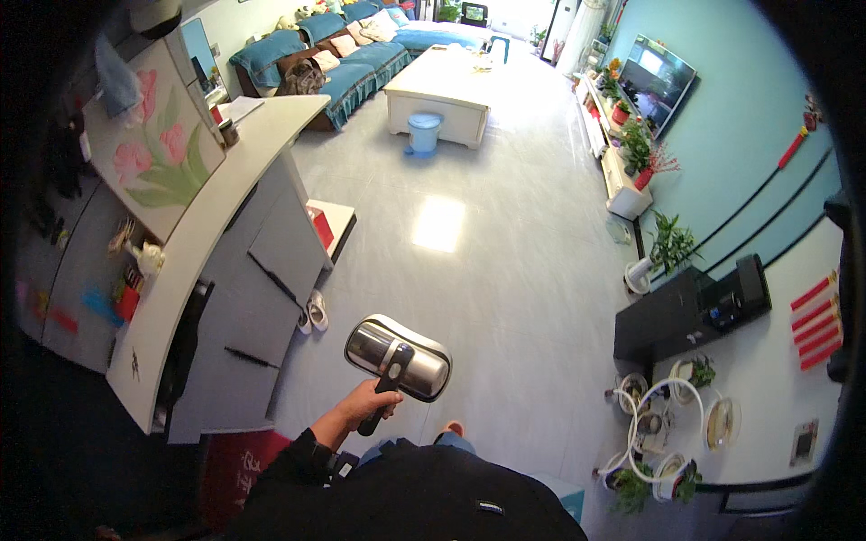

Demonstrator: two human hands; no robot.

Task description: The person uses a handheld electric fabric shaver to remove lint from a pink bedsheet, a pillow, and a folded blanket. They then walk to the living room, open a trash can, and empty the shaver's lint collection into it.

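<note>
My left hand (369, 404) is closed round the black handle of a handheld device with a shiny metal, rounded body (399, 358) and a pale rim, perhaps a handheld vacuum or steamer; its exact kind I cannot tell. It is held out over the grey tiled floor (528, 297), in front of my body. The fingers wrap the handle below a light button, with the thumb towards the right. My right hand is out of view. One sandal-clad foot (454, 427) shows below the device.
At left runs a grey cabinet (230, 297) with a curved pale top; white shoes (316, 312) stand beside it. Ahead are a blue bin (424, 132), a white coffee table (436, 101) and a blue-covered sofa (358, 67). Potted plants (670, 243) and a black cabinet (659, 321) line the right wall.
</note>
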